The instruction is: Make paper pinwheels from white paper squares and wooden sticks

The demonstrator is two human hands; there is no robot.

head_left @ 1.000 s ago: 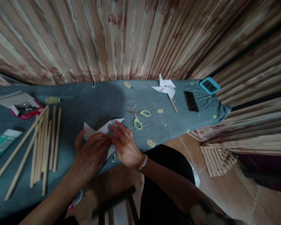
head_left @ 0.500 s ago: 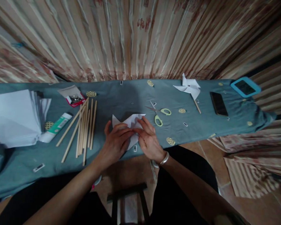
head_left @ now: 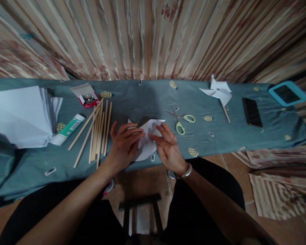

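A white sheet of paper with folded points (head_left: 146, 149) lies near the front edge of the cloth-covered table, partly hidden under my hands. My left hand (head_left: 124, 144) reaches over its left side, fingers stretched out and spread. On the right side, my right hand (head_left: 169, 148) is open too, its fingertips at the paper's upper right corner and middle. Scissors with light green handles (head_left: 180, 122) lie spread just beyond my right hand. A pile of wooden sticks (head_left: 98, 132) rests to the left of my left hand.
A stack of white paper (head_left: 20, 115), a green-and-white glue tube (head_left: 68, 131) and a red box of metal pieces (head_left: 88, 98) are at the left. To the right lie a white paper pinwheel on a stick (head_left: 216, 91), a dark phone (head_left: 252, 112) and a blue-framed device (head_left: 287, 93).
My fingers have parted and drawn back from the paper's middle, showing more of the sheet. The whole view has shifted slightly.
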